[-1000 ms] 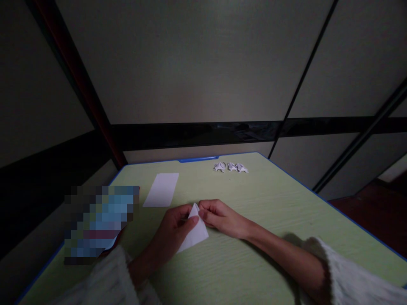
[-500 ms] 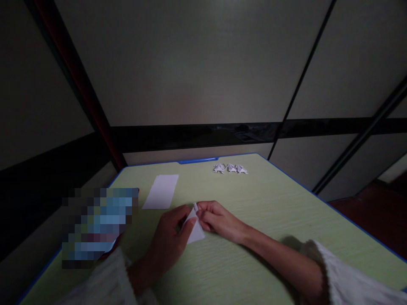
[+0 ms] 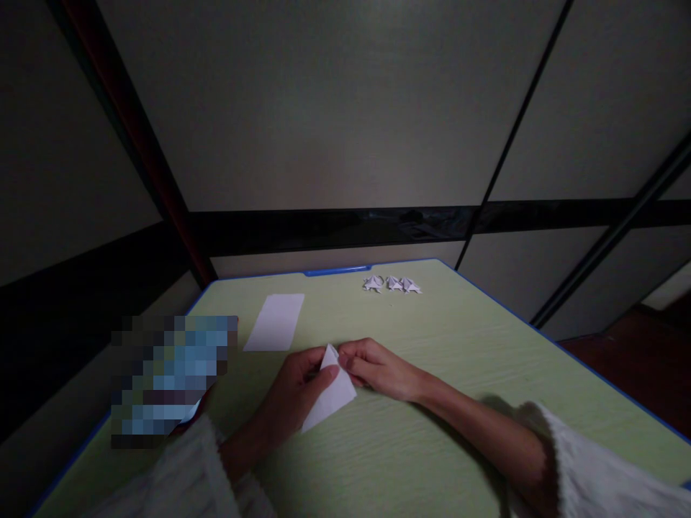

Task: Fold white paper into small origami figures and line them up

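Compared with half a second ago, turned the folded paper [image 3: 333, 401] between left hand [image 3: 298, 388] and right hand [image 3: 381, 369], now showing wider white face.

The left hand [image 3: 299, 388] apparently hides some folded paper [image 3: 335, 398].

Looks papery and matt on the folded sheet [image 3: 340, 392] at six o'clock and flat sheet [image 3: 275, 322] at eight, creased on the figures [image 3: 394, 284] near four. Shows smooth wood grain across the table [image 3: 443, 446] at five. Reads as fluffy cloth on the right sleeve [image 3: 604, 464] at four; gleams glossy in the black band [image 3: 345, 227] at twelve.
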The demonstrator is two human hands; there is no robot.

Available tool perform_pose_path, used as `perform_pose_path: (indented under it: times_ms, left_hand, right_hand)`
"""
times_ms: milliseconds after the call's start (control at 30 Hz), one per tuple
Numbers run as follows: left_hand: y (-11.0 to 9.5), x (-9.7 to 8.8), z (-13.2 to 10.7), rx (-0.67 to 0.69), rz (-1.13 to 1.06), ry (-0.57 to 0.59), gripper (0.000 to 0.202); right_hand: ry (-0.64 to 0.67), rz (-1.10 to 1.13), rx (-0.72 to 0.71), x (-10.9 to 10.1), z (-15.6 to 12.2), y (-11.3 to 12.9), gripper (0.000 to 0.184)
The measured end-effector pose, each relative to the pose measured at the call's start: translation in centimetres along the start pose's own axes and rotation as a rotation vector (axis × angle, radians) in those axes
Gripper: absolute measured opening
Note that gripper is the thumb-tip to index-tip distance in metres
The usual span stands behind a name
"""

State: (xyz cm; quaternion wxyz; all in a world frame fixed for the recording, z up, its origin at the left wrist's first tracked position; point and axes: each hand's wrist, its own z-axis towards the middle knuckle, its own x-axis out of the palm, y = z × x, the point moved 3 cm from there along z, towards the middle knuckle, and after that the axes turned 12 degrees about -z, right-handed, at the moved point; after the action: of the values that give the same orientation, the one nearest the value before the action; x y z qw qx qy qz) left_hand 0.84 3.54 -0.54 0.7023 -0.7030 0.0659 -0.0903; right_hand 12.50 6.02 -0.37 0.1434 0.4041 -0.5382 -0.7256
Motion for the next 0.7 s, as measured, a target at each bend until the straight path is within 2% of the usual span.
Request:
perform_pose_path:
  times_ms: [133, 300, 433, 533, 700]
  left_hand:
    - [-0.4, 0.1, -0.3, 0.061, 0.085, -0.008, 0.015]
    - [-0.6, -0.1, -0.6, 0.191, 0.262, -0.077, 0.02]
    - [-0.2, -0.2, -0.4, 0.109, 0.132, -0.083, 0.018]
    - [0.3, -0.1, -0.1, 0.033, 0.01, -0.029, 0.017]
    - [0.6, -0.2, 0.2, 0.0, -0.017, 0.005, 0.019]
  right_hand:
    - [-0.007, -0.029, -0.023, 0.2, 0.0, 0.1, 0.024]
    - [-0.05, 0.002, 0.01, 0.5, 0.0, 0.3, 0.025]
    - [-0.072, 0.024, 0.003, 0.3, 0.0, 0.4, 0.026]
    - [-0.086, -0.067, -0.003, 0.0, 0.0, 0.3, 0.023]
    - [-0.09, -0.242, -0.019, -0.2, 0.0, 0.5, 0.019]
